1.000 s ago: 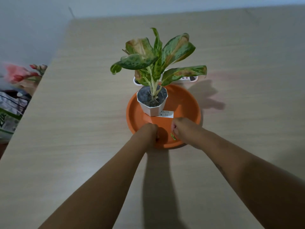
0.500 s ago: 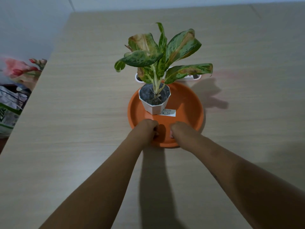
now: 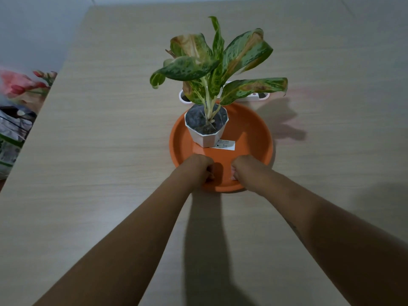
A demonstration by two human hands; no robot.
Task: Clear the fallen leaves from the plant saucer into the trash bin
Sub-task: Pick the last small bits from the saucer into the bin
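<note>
An orange plant saucer (image 3: 261,131) lies on the wooden table (image 3: 99,133). A white faceted pot (image 3: 208,140) with a green speckled plant (image 3: 217,62) stands in its far left part. Both my hands rest as fists over the saucer's near rim, a small gap between them. My left hand (image 3: 197,167) has its fingers curled in, and what they enclose is hidden. My right hand (image 3: 245,167) is closed the same way; the small green leaf seen at its fingertips earlier no longer shows. No loose leaves show on the bare saucer floor. No trash bin is in view.
A white label card (image 3: 225,144) lies in the saucer beside the pot. A white oblong object (image 3: 184,98) sits on the table behind the plant. Off the table's left edge are pink flowers (image 3: 16,85) and plastic bags (image 3: 11,133).
A green leaf bit visible at my right fingertips a second ago is gone from sight as that hand closed. Both fists drew slightly apart at the saucer's near rim.
</note>
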